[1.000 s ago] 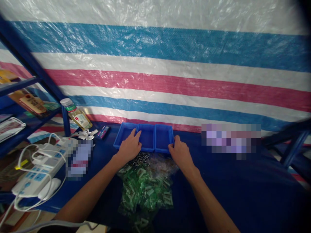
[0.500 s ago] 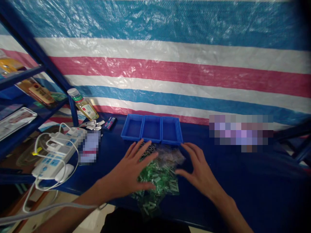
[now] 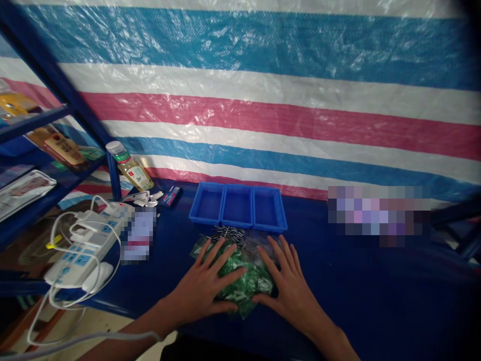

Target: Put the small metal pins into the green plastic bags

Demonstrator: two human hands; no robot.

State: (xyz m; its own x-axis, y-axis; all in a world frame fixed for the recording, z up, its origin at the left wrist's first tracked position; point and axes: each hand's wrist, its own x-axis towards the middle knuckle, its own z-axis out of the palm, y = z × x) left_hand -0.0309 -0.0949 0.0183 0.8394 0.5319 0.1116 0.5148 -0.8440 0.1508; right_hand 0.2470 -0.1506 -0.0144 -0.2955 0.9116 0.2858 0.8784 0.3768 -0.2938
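My left hand (image 3: 205, 283) rests with spread fingers on the left side of a pile of green plastic bags (image 3: 244, 281) holding small pieces. On the right side of that pile lies my right hand (image 3: 287, 286), its fingers also apart. Dark, thin screws or nails (image 3: 227, 233) lie just beyond my left fingertips. A clear bag (image 3: 259, 241) is partly covered by my right fingers. Behind the pile stand three blue trays side by side: the left tray (image 3: 208, 203), the middle tray (image 3: 237, 205) and the right tray (image 3: 268, 208). Nothing shows inside the trays.
On the left of the blue table (image 3: 361, 281) are a white power strip (image 3: 80, 255) with cables, a pixelated item (image 3: 139, 235), a small box (image 3: 172, 196) and a bottle (image 3: 131, 168). Another pixelated object (image 3: 376, 210) lies at the back right. A shelf frame (image 3: 75, 100) rises at left.
Both hands have come down onto the bags, the right one moving left. The green bags are gathered closer together, pulled up from the table's front edge. The view has shifted slightly.
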